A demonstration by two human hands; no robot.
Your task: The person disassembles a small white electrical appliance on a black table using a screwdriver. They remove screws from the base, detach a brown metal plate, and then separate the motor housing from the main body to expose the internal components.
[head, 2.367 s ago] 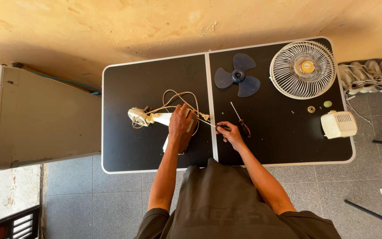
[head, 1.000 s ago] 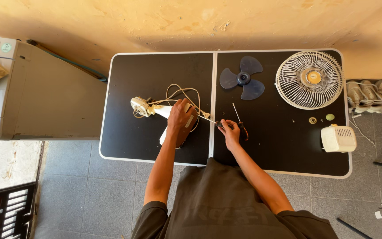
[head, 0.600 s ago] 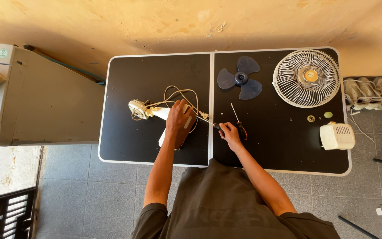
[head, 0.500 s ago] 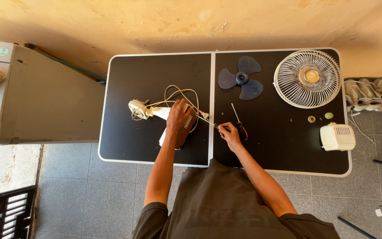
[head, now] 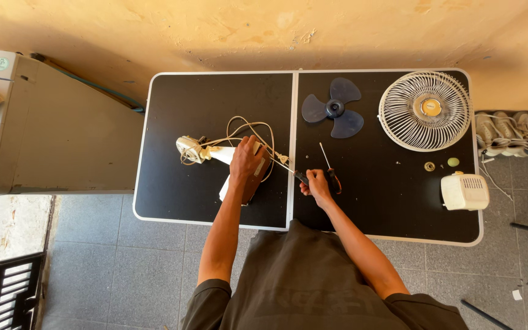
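My left hand (head: 247, 162) presses down on a cream fan base (head: 230, 183) lying on the black folding table (head: 203, 104). Its motor head (head: 190, 149) points left, with a cord (head: 247, 126) looped behind it. My right hand (head: 316, 184) grips the dark handle of a screwdriver (head: 293, 172) whose shaft points left toward the base under my left hand. A second screwdriver (head: 328, 167) with a red handle lies just right of my right hand.
A blue fan blade (head: 335, 112) lies at the back of the table's middle, a white round grille (head: 426, 110) at the back right. A cream motor cover (head: 464, 192) and two small knobs (head: 440, 164) lie near the right edge. A grey cabinet (head: 62, 134) stands at the left, shoes (head: 514, 129) at the right.
Both hands stay on the fan base and the screwdriver with only slight shifts. The view has drifted a little as my head moved.
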